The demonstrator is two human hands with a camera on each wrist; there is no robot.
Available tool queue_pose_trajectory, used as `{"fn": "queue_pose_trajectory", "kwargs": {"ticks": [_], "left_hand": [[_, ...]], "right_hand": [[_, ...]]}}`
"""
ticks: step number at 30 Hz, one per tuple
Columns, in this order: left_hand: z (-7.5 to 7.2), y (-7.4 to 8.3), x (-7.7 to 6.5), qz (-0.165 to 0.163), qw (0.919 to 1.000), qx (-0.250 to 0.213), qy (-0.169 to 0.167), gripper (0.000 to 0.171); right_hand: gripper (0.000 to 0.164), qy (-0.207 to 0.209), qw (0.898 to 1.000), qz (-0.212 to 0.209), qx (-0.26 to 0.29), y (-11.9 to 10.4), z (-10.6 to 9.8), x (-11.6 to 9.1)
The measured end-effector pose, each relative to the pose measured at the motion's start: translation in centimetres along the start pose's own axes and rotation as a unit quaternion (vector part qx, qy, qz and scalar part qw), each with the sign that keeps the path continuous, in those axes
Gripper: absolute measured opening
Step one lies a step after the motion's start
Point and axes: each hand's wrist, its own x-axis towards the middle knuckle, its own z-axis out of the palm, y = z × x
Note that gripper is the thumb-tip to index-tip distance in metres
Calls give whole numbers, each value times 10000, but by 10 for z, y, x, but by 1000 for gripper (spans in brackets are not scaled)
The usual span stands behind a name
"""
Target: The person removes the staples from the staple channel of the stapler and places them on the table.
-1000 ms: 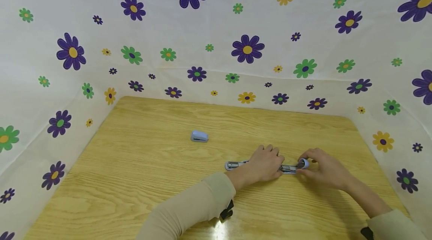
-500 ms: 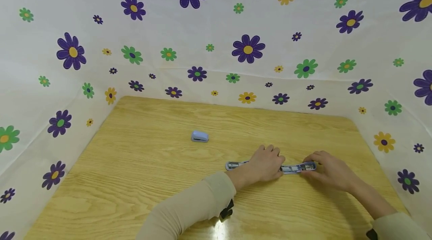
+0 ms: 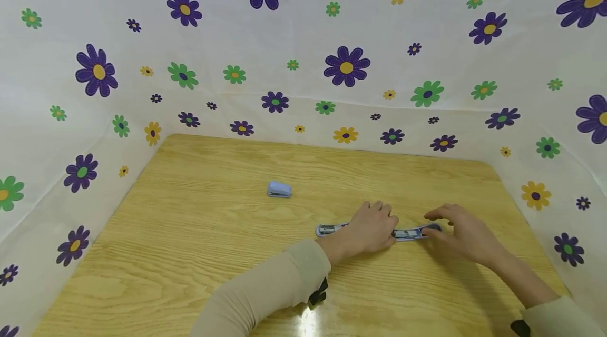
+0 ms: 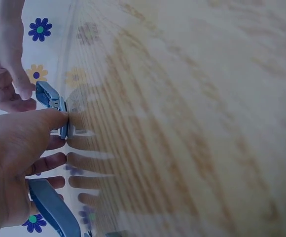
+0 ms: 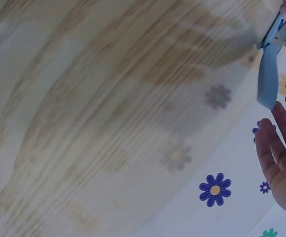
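Observation:
A light-blue mini stapler [image 3: 408, 234] lies opened out on the table, its metal staple channel showing and its lid swung back to the right. My left hand [image 3: 370, 229] pinches its hinge-side end between thumb and fingers, as the left wrist view shows. Around the free end of the lid [image 5: 268, 79], my right hand [image 3: 467, 237] hovers with fingers spread and relaxed. Part of a second opened stapler [image 3: 327, 230] sticks out left of my left wrist; the hand covers the rest. Its curved blue arm [image 4: 54, 207] shows below the palm in the left wrist view.
A closed light-blue mini stapler [image 3: 279, 189] sits farther back on the wood-grain table [image 3: 189, 253]. A white flower-print sheet [image 3: 294, 26] rises along the back and both sides of the table.
A second ago my right hand held the stapler's lid raised; the lid then swung down to the right. Now the right fingers have spread and let it go. The left hand stays put.

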Motion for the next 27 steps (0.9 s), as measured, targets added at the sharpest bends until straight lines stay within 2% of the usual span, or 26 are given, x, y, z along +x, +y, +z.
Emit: {"fn": "queue_pose_trajectory", "kwargs": {"ticks": [6,12,15,20,24,27], "left_hand": [[0,-1,0,0,10000,53,28,44],[0,0,0,-33,10000,14,-12,43],[1,0,-1,-39,10000,2,-35,42],[1,0,0,-32,10000,-20,-25,43],[1,0,0,-24,10000,-49,-3,44],[0,0,0,-10,10000,-75,27,43]], "right_hand": [[30,311,9972,588,344,-15,-6,2],[28,326,9844,1363,1064,-30,-7,-1],[31,117,9676,1789,1775,-36,-4,-2],[39,-286,9301,2440,2731,-42,4,0],[42,-533,9137,2755,2938,-45,10,1],[42,-622,9076,2891,2981,-46,14,2]]}}
